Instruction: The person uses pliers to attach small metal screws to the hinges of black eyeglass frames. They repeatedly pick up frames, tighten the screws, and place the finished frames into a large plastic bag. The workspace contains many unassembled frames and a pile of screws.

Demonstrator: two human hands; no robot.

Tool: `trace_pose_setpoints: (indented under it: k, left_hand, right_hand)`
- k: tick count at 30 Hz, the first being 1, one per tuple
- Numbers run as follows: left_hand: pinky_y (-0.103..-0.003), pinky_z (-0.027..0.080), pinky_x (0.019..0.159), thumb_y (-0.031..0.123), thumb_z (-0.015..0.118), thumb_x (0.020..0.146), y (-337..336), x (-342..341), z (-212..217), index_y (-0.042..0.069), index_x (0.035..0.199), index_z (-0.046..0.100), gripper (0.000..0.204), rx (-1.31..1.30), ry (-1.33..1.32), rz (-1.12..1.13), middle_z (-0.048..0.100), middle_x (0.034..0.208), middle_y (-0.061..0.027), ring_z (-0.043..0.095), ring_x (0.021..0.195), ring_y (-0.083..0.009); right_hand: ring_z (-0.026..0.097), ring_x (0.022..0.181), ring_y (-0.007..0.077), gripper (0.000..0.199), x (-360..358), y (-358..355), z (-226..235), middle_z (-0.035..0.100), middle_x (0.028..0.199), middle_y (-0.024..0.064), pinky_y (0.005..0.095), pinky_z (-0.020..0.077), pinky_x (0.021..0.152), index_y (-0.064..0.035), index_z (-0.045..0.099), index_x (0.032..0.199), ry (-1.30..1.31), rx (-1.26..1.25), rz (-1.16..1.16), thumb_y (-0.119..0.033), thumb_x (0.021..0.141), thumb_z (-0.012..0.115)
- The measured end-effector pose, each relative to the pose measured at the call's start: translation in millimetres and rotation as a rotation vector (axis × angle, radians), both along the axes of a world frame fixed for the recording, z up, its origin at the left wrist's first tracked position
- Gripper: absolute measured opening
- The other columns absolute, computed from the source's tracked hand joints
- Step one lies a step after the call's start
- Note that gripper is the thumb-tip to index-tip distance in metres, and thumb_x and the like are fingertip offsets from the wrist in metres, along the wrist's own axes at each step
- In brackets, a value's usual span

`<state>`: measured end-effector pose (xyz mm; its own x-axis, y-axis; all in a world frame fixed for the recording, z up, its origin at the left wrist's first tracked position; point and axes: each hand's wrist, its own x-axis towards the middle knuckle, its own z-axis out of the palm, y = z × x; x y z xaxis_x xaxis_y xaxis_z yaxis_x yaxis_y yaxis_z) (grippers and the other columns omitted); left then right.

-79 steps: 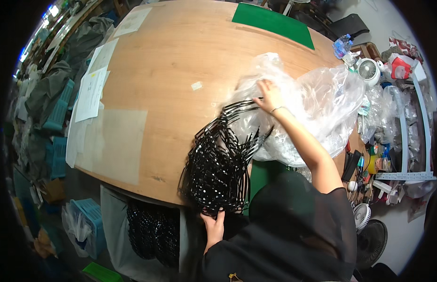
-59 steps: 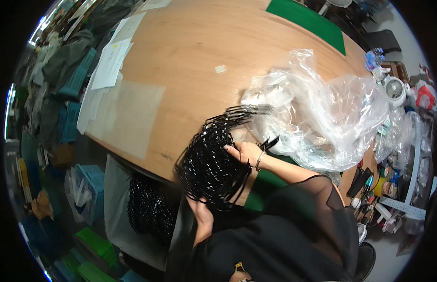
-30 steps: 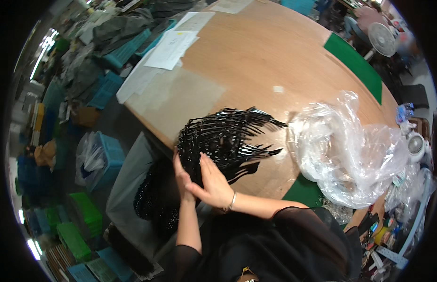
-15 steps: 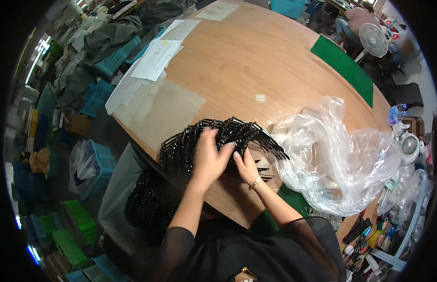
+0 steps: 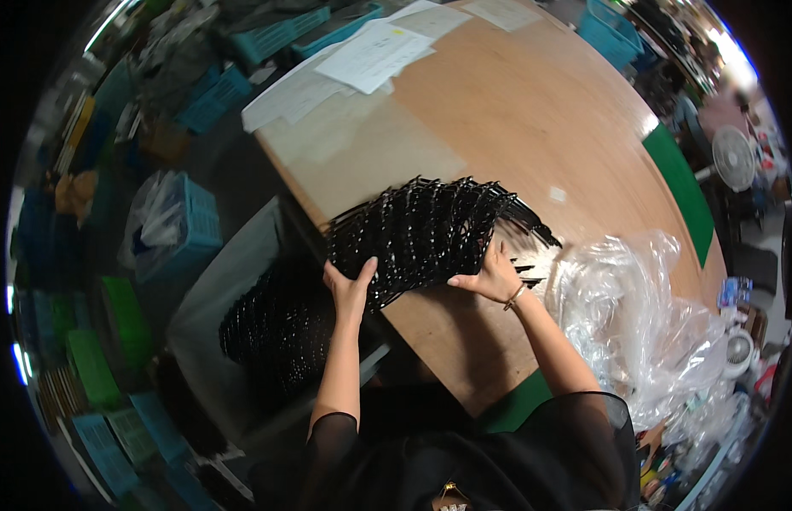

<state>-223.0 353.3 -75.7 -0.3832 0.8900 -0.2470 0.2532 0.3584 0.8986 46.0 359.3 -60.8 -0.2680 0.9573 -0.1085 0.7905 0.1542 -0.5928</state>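
Observation:
A thick stack of black, glossy, curved bands (image 5: 421, 234) lies nested at the table's near left edge, arched like a tunnel. Its loose tips stick out at the right end. My left hand (image 5: 349, 288) grips the stack's near left end, the thumb in front and the fingers partly hidden behind the bands. My right hand (image 5: 495, 277) holds the right end, with its fingers tucked into the arch and its thumb along the near side. More black bands (image 5: 281, 328) are heaped below on the left, in a grey-lined container (image 5: 213, 298).
A crumpled clear plastic bag (image 5: 622, 315) lies right of the stack on the wooden table (image 5: 532, 111). Paper sheets (image 5: 374, 55) rest at the far left. Green mats (image 5: 681, 192) edge the table. A blue basket (image 5: 191, 217) stands left, and a small white fan (image 5: 738, 353) right.
The view has turned left. My left hand has gone from the top of the stack to its near left end, and the hands are farther apart. The stack now overhangs the left table edge.

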Motion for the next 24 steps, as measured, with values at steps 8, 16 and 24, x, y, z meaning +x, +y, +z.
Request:
trace_pose_setpoints:
  k: [8,16,24]
  left_hand:
    - [-0.04,0.02,0.103,0.021,0.071,0.059,-15.6,-113.5,-20.1,0.004,0.132,0.016,0.093,0.027,-0.043,-0.169,0.022,0.127,-0.0201,0.02,0.122,-0.0319]
    - [-0.042,0.031,0.098,0.017,0.072,0.057,-168.9,-289.5,-8.5,0.003,0.133,0.013,0.097,-0.077,-0.409,0.248,0.018,0.129,-0.0182,0.026,0.121,-0.0307]
    - [-0.037,0.016,0.105,0.036,0.072,0.065,-203.4,-508.8,-151.5,-0.004,0.135,0.004,0.106,-0.39,-0.272,0.579,0.005,0.142,-0.0206,0.016,0.13,-0.0302]
  right_hand:
    - [0.053,0.093,0.0388,0.08,-103.1,-9.6,1.9,0.054,0.104,0.0211,0.0418,0.0441,0.08,-0.0005,0.034,0.123,0.096,0.029,0.105,-0.042,0.063,0.068]
    - [0.054,0.09,0.0387,0.091,-300.5,-80.3,-5.7,0.051,0.104,0.0234,0.0391,0.0454,0.08,0.0098,0.029,0.12,0.131,0.149,0.448,-0.037,0.057,0.075]
    - [0.033,0.12,0.0372,0.107,-563.6,-34.2,-169.3,0.034,0.128,0.0279,0.0463,0.0214,0.102,0.0051,0.009,0.134,-0.168,-0.297,0.59,-0.061,0.066,0.059]
